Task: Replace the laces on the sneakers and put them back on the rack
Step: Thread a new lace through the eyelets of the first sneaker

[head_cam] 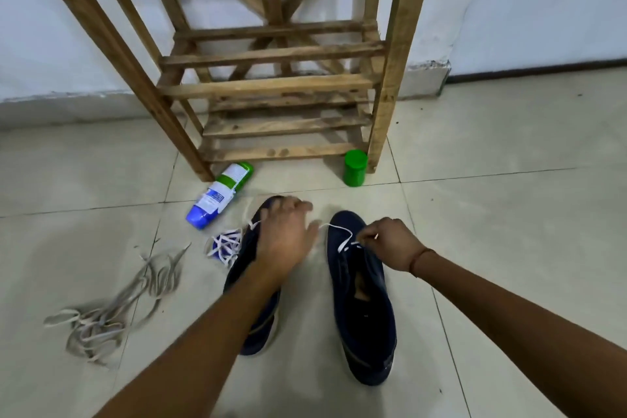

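bare forearms reach over two dark navy fabric sneakers, left sneaker and right sneaker, side by side on the pale tiled floor. left hand, blurred, spreads its fingers over the left toe; right hand pinches a white flat lace at the right sneaker's eyelets. beside the left sneaker lie a bundled white lace, tangled grey laces and a toppled blue-green plastic bottle. a green lidded jar stands by a front leg of the slatted wooden rack, against a white wall.
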